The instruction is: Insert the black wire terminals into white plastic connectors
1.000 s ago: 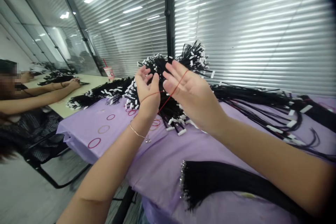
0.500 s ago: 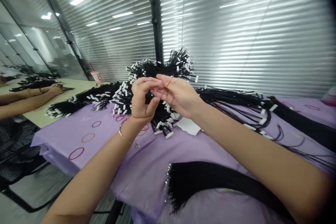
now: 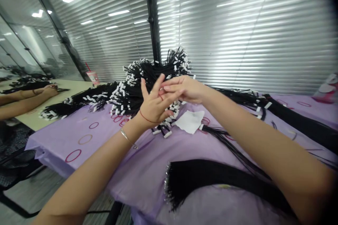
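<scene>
My left hand (image 3: 154,107) is raised over the table with its fingers spread. A thin red elastic band (image 3: 161,97) shows at its fingers, partly hidden. My right hand (image 3: 186,89) meets the left fingers from the right, its fingertips drawn together at the band. Another red band (image 3: 148,119) circles my left wrist, above a silver bracelet (image 3: 126,136). Behind both hands lies a heap of black cables (image 3: 148,72) with white connectors. A thin bunch of black cables (image 3: 224,135) runs beneath my right forearm, beside a white paper piece (image 3: 191,121).
A thick black cable bundle (image 3: 200,175) with shiny ends lies in front on the purple cover (image 3: 142,168). Loose red bands (image 3: 73,155) are scattered at left. Drink cups (image 3: 92,77) stand at the back. Another person's arms (image 3: 39,95) work at the left table.
My left fingers have opened from a pinch and spread. The band has shifted from my right fingers toward the left ones. The thin cables on the right now lie nearer, below my forearm.
</scene>
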The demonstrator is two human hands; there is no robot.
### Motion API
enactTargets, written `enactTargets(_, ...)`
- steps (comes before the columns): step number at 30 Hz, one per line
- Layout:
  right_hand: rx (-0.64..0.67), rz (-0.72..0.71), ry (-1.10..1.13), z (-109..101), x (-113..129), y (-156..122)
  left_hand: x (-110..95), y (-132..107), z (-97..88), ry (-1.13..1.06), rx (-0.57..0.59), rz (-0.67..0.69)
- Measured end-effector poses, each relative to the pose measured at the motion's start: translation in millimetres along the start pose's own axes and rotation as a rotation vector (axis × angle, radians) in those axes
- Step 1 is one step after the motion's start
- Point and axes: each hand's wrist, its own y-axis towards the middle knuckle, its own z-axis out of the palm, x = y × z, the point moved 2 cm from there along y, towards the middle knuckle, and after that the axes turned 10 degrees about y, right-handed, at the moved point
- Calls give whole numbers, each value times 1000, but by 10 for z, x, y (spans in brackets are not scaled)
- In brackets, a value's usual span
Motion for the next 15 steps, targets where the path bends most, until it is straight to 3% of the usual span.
enactTargets(2, -8, 16, -219, -101, 165, 13, -10, -4, 58, 49, 138, 19)
enactTargets(4, -50, -60, -502, -146, 342, 15, 2, -27, 96, 74, 254, -8)
enactTargets(8, -12, -127, -1019, 17, 506, -155, 0, -67, 64, 101, 314, -65)
enactTargets(11, 105, -122, -1513, 256, 422, -585, -65, -134, -58, 155, 447, -51)
enactTargets(12, 58, -104, -1646, 315, 376, -793, -81, -189, -121, 184, 529, -64)
enactTargets(15, -70, -182, -1856, 428, 210, -1529, -83, -429, -402, 259, 600, -166)
